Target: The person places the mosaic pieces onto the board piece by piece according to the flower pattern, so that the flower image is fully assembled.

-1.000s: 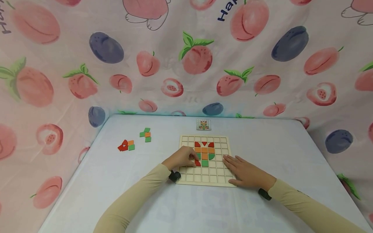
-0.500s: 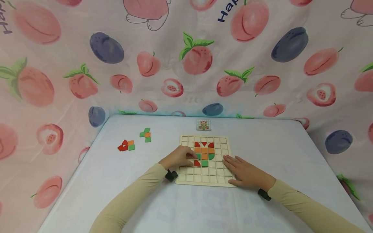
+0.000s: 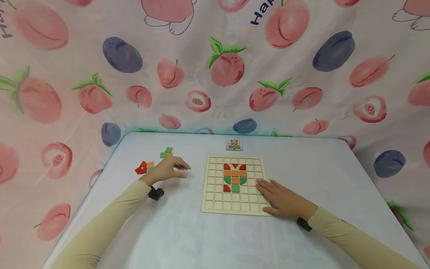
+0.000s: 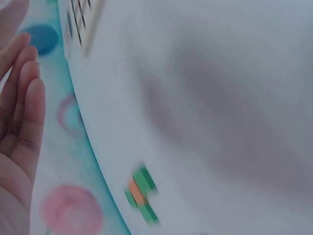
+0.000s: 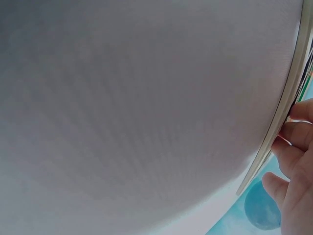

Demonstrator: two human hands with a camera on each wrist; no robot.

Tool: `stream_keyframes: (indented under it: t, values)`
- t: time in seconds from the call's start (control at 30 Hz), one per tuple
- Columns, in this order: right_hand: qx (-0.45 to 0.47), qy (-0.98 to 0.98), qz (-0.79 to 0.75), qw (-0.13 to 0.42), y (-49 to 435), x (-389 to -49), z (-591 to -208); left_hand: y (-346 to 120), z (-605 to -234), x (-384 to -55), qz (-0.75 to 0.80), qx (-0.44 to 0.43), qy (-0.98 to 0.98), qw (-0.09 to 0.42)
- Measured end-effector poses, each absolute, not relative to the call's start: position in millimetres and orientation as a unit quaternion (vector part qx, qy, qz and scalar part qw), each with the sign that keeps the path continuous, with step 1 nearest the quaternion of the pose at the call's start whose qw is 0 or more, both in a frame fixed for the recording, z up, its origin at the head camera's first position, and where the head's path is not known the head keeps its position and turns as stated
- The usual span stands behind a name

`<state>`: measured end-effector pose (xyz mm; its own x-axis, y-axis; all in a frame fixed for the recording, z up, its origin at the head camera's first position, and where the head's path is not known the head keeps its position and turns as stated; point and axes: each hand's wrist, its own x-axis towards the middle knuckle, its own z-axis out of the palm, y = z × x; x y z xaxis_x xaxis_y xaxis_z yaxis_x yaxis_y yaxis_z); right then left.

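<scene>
My left hand point(image 3: 165, 169) hovers left of the board, beside the loose tiles, its fingers loosely bent with nothing between them. In the left wrist view its fingers point(image 4: 32, 105) show at the left edge. The wooden grid board point(image 3: 215, 205) carries a pattern of red, orange and green tiles. A red quarter-round tile point(image 3: 227, 188) lies in a cell left of a green square tile point(image 3: 236, 188). On the board's right edge rests my right hand point(image 3: 285, 198), fingers extended. The right wrist view shows its fingers point(image 5: 293, 154) along that edge.
Loose red tiles point(image 3: 141, 168) lie at the far left, partly behind the left hand. Green square tiles point(image 3: 168, 150) and an orange one point(image 3: 169, 154) lie just beyond it. A small pattern card point(image 3: 234, 144) sits behind the board. Patterned cloth hangs behind the table.
My left hand has left the red quarter-round tile in its cell and moved left, off the board, to the loose tiles. The right hand has stayed on the board's edge.
</scene>
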<state>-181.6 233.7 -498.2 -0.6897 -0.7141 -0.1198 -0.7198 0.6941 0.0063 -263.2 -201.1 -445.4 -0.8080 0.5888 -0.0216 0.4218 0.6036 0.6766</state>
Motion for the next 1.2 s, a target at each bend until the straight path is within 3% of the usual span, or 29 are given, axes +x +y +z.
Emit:
stream_keyframes:
  t: [0.27, 0.47, 0.93, 1.2]
  values:
    - [-0.407, 0.913, 0.022, 0.036, 234.3, -180.6, -496.7, -281.7, -441.7, -277.5, 0.298, 0.219, 0.924, 0.094]
    - [-0.407, 0.913, 0.023, 0.025, 235.1, -180.4, -499.0, -314.9, -451.4, -281.0, 0.268, 0.161, 0.945, 0.093]
    - [-0.403, 0.914, 0.026, 0.030, 233.6, -180.4, -496.5, -340.2, -489.6, -275.1, 0.274, 0.088, 0.956, 0.055]
    - [-0.403, 0.914, 0.025, 0.035, 233.7, -180.4, -497.7, -344.1, -495.7, -271.4, 0.263, 0.091, 0.960, 0.029]
